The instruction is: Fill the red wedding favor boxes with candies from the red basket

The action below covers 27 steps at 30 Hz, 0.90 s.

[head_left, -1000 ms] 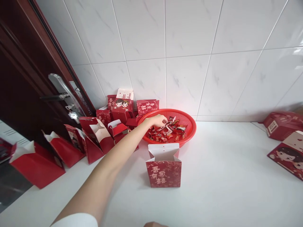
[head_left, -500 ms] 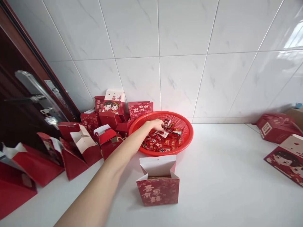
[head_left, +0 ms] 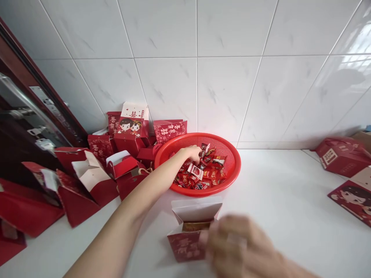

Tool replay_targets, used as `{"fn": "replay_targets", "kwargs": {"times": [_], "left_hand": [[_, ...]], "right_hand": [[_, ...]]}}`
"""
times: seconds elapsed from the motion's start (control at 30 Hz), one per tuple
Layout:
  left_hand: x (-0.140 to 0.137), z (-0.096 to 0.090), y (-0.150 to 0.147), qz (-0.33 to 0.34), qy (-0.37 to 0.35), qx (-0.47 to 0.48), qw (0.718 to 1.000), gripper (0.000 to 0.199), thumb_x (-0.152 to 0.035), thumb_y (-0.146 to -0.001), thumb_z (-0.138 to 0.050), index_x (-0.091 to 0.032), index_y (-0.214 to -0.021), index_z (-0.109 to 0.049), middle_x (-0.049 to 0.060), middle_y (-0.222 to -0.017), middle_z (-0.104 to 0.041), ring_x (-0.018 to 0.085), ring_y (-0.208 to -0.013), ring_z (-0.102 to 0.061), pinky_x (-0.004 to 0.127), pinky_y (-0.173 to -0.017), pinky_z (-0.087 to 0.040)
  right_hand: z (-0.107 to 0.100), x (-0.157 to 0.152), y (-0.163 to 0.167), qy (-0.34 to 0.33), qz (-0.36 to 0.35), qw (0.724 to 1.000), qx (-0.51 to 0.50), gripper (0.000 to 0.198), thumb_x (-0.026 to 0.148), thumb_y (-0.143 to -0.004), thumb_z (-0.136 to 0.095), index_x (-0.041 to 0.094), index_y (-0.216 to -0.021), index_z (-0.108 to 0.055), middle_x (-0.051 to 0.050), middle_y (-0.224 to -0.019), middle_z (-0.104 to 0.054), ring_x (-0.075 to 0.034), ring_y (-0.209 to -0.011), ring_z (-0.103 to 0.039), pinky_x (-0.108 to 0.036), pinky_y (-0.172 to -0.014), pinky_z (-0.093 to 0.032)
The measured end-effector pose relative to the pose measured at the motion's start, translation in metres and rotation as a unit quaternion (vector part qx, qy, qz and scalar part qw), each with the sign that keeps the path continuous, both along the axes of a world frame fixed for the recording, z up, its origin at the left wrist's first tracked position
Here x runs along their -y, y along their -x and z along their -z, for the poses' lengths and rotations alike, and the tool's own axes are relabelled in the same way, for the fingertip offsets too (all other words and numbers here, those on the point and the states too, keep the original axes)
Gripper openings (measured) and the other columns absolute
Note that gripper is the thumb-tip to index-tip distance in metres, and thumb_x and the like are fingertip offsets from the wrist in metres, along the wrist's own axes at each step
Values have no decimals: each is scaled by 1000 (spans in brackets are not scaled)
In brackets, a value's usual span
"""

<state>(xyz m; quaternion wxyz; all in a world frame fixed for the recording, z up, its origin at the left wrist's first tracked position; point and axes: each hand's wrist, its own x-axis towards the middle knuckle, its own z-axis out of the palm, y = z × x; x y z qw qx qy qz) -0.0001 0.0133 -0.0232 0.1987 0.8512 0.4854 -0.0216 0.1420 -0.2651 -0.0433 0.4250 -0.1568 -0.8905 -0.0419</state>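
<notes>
My left hand (head_left: 194,153) reaches into a red plastic basket (head_left: 237,162) of red-wrapped candies (head_left: 211,173). Its fingers curl down among them; the fingertips are hidden, so what they grip does not show. A white-and-red packet (head_left: 195,171) lies on the candies just below that hand. In front of the basket stands a red gift box (head_left: 185,249), its top flaps open and something brown inside. My right hand (head_left: 232,247), smeared by motion, is at the box's right side, covering part of it. Whether it touches the box I cannot tell.
Several red boxes (head_left: 84,193) with raised flaps stand at the left, more behind them by the tiled wall (head_left: 226,92). A dark door (head_left: 17,146) with a handle is at far left. On the right are a red box (head_left: 342,156) and a flat printed one (head_left: 352,200).
My right hand has come into view at the open box. My left hand has curled its fingers deeper among the candies. The view has shifted slightly.
</notes>
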Motion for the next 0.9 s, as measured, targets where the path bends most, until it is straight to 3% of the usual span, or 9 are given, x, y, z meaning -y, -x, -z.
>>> {"fn": "replay_targets", "kwargs": {"times": [0.07, 0.13, 0.23, 0.33, 0.43, 0.5, 0.6, 0.7, 0.9], "left_hand": [[1, 3, 1, 0, 4, 10, 1000, 36, -38, -97, -63, -17, -126, -62, 8, -129, -63, 28, -112, -64, 45, -92, -57], [1, 5, 2, 2, 13, 10, 1000, 35, -39, -97, -64, -17, -124, -64, 7, -128, -63, 29, -112, -64, 44, -92, -57], [-2, 6, 4, 6, 26, 6, 1000, 35, -40, -98, -62, -15, -122, -65, 7, -126, -64, 28, -108, -65, 44, -91, -58], [-8, 4, 5, 0, 31, 0, 1000, 30, -38, -93, -68, -15, -113, -69, 6, -111, -70, 23, -96, -68, 38, -83, -58], [-13, -1, 4, -7, 33, -4, 999, 22, -30, -79, -77, -18, -97, -75, 2, -90, -75, 20, -82, -67, 29, -74, -53], [-12, -5, 4, -10, 23, 4, 1000, 19, -28, -78, -73, -19, -95, -76, 0, -85, -76, 18, -80, -65, 27, -72, -50], [3, -8, 13, -20, -29, 48, 998, 25, -32, -86, -61, -21, -104, -75, 0, -92, -78, 17, -84, -64, 25, -75, -48], [35, -6, 35, -22, -94, 122, 988, 36, -39, -91, -54, -24, -121, -69, -2, -108, -78, 15, -97, -64, 23, -83, -47], [74, -8, 55, -30, -91, 151, 984, 45, -37, -91, -60, -26, -135, -60, -1, -125, -74, 15, -111, -61, 23, -91, -45]], "right_hand": [[-23, -41, -19, -13, 126, 990, -68, 33, 6, -86, -62, 28, -110, -69, -7, -112, -75, -26, -104, -69, -46, -89, -59], [-40, -85, -34, 15, 198, 972, -123, 23, 9, -89, -58, 24, -101, -70, -7, -98, -77, -25, -95, -70, -44, -83, -59], [-47, -140, -48, 126, 282, 937, -162, 14, 19, -89, -57, 22, -86, -71, -6, -85, -76, -25, -87, -69, -41, -77, -57], [-40, -174, -50, 267, 309, 900, -150, 15, 19, -86, -57, 20, -82, -71, -5, -85, -76, -22, -84, -71, -37, -80, -56], [-31, -187, -47, 344, 315, 876, -122, 13, 18, -85, -58, 18, -84, -71, -6, -91, -77, -21, -84, -71, -32, -77, -54], [-26, -190, -46, 374, 314, 868, -88, 13, 19, -85, -59, 18, -86, -72, -6, -89, -77, -19, -78, -71, -29, -69, -53], [-22, -190, -46, 391, 314, 863, -56, 16, 17, -85, -58, 19, -91, -73, -5, -87, -76, -17, -69, -70, -27, -62, -50], [-22, -189, -47, 384, 321, 864, -47, 17, 16, -86, -58, 19, -92, -73, -5, -90, -76, -17, -73, -70, -27, -64, -49], [-23, -190, -46, 381, 336, 861, -9, 19, 17, -87, -57, 20, -95, -74, -3, -86, -75, -18, -73, -66, -28, -64, -44]]}}
